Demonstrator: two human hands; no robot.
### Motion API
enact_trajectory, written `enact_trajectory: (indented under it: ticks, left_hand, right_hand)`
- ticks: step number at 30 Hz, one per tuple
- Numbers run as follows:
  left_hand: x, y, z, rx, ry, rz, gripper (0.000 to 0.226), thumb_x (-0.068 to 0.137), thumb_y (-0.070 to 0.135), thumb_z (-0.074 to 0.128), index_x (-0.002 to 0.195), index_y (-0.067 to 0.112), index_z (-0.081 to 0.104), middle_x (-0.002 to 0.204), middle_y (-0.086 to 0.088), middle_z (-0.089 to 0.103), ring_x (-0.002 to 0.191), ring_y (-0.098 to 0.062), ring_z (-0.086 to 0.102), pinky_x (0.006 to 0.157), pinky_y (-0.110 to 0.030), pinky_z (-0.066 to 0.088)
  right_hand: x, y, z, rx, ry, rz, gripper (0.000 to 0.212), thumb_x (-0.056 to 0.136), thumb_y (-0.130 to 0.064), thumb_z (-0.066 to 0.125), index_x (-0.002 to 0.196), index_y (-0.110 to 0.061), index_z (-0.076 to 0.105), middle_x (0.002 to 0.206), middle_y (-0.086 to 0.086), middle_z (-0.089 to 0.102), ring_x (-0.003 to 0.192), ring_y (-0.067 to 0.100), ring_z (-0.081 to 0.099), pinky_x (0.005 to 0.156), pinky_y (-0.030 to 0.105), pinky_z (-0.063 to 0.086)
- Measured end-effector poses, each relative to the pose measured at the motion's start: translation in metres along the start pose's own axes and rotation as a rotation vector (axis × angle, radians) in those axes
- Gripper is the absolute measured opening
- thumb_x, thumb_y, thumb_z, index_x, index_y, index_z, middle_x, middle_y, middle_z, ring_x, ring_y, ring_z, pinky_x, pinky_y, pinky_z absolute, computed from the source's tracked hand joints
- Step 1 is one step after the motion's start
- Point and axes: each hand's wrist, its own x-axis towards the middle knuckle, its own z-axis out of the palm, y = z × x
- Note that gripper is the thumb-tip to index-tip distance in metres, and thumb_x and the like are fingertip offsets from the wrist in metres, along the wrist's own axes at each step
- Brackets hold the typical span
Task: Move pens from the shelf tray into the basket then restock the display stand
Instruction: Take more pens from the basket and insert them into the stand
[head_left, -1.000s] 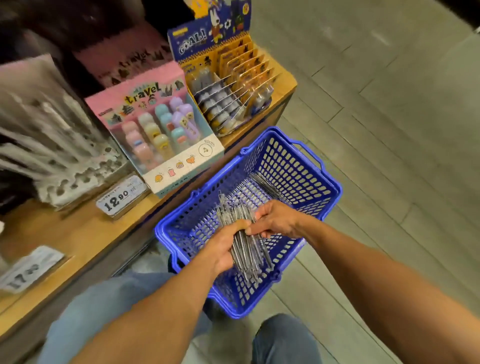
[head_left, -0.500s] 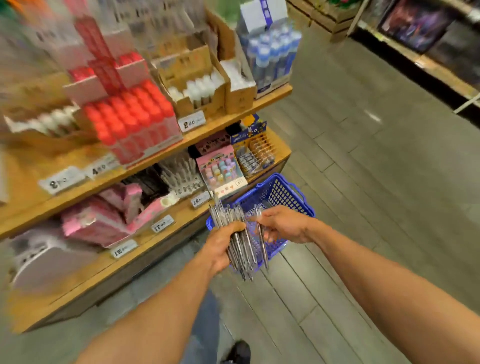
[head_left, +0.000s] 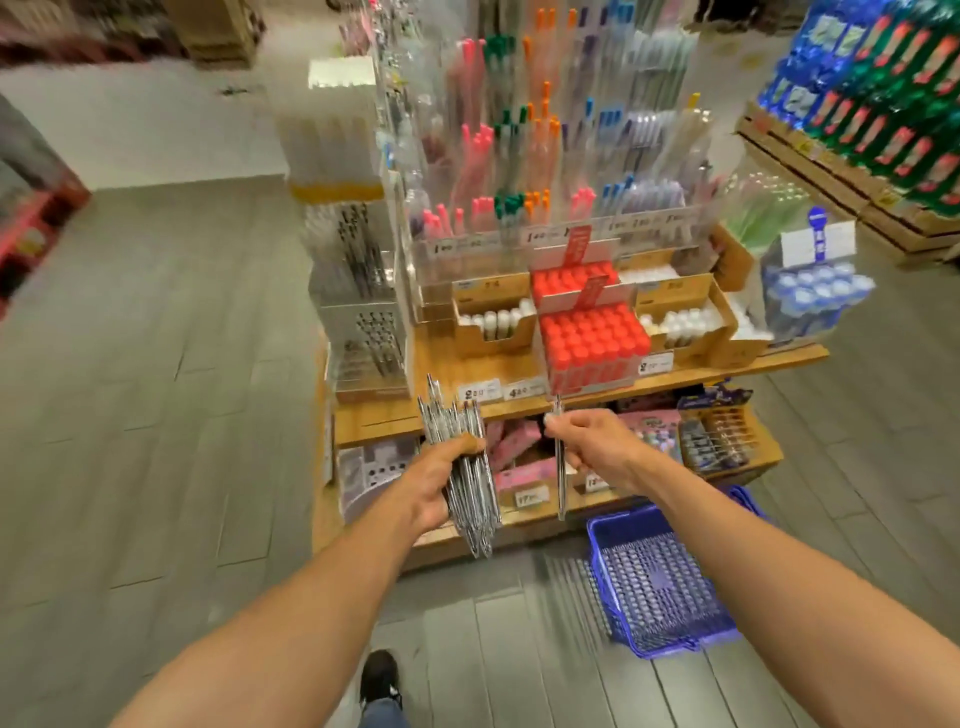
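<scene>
My left hand grips a thick bundle of silver pens, tips pointing down, held upright in front of the wooden shelf. My right hand pinches a single silver pen that hangs vertically beside the bundle. The blue plastic basket stands on the floor below my right forearm, against the shelf's base. A clear acrylic display stand with slots for pens rises at the left end of the shelf, above my left hand. Its compartments hold several dark and pale pens.
Tall clear racks of coloured pens fill the top of the shelf unit. Red-capped tubes and cardboard boxes of white items sit on the middle shelf. Pink packs lie on the lower shelf. Grey floor opens to the left. My shoe shows below.
I have stood up from the basket with the pens. The view rose from the lower shelf to the whole shelf unit, and my right hand drew one pen away from the bundle.
</scene>
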Motion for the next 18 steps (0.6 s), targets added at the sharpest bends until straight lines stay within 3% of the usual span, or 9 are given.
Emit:
enact_trajectory:
  ticks: [3,7,10,12,15,18]
  left_hand:
    - [-0.013,0.044,-0.061,0.06,0.094,0.011,0.017,0.085,0.015,0.069,0.097,0.004,0.063,0.078,-0.012,0.07,0.07,-0.027,0.066,0.063,-0.041,0.058]
    - [-0.024,0.093,-0.128,0.07,0.124,0.006,0.018,0.085,0.015,0.069,0.096,0.003,0.059,0.069,-0.009,0.067,0.06,-0.024,0.065,0.057,-0.036,0.056]
    - [-0.027,0.12,-0.163,0.094,0.106,0.0,0.024,0.081,0.018,0.071,0.096,0.004,0.059,0.072,-0.007,0.064,0.065,-0.022,0.061,0.069,-0.04,0.056]
    - [-0.027,0.133,-0.179,0.088,0.098,0.004,0.024,0.08,0.017,0.072,0.096,0.004,0.059,0.072,-0.008,0.064,0.063,-0.022,0.061,0.066,-0.041,0.057]
    - [-0.024,0.15,-0.194,0.054,0.101,0.012,0.029,0.077,0.014,0.074,0.097,0.001,0.059,0.072,-0.01,0.063,0.06,-0.024,0.064,0.058,-0.038,0.057]
    - [-0.016,0.164,-0.202,0.043,0.125,0.03,0.032,0.073,0.014,0.076,0.098,0.001,0.061,0.074,-0.011,0.064,0.062,-0.025,0.064,0.058,-0.038,0.057]
  right_hand:
    - [0.028,-0.039,0.059,-0.042,-0.022,-0.037,0.064,0.081,-0.068,0.06,0.093,-0.005,0.067,0.064,0.009,0.054,0.052,0.018,0.05,0.049,0.023,0.044]
    - [0.06,-0.086,0.122,0.013,-0.045,-0.004,0.04,0.092,-0.051,0.056,0.101,-0.015,0.07,0.085,0.019,0.068,0.064,0.026,0.06,0.06,0.042,0.058]
    - [0.079,-0.115,0.159,0.009,-0.006,-0.048,0.035,0.095,-0.047,0.051,0.1,-0.017,0.069,0.085,0.014,0.069,0.054,0.014,0.059,0.048,0.026,0.049]
    - [0.088,-0.129,0.175,-0.008,0.026,-0.089,0.031,0.099,-0.041,0.049,0.101,-0.016,0.067,0.089,0.016,0.07,0.051,0.01,0.06,0.045,0.02,0.046]
    - [0.099,-0.144,0.188,-0.057,0.064,-0.17,0.024,0.1,-0.033,0.048,0.105,-0.013,0.06,0.095,0.023,0.069,0.054,0.012,0.062,0.047,0.02,0.048]
    - [0.111,-0.154,0.195,-0.174,0.146,-0.227,0.01,0.1,-0.031,0.05,0.101,-0.021,0.051,0.087,0.009,0.069,0.06,0.009,0.066,0.053,0.021,0.051]
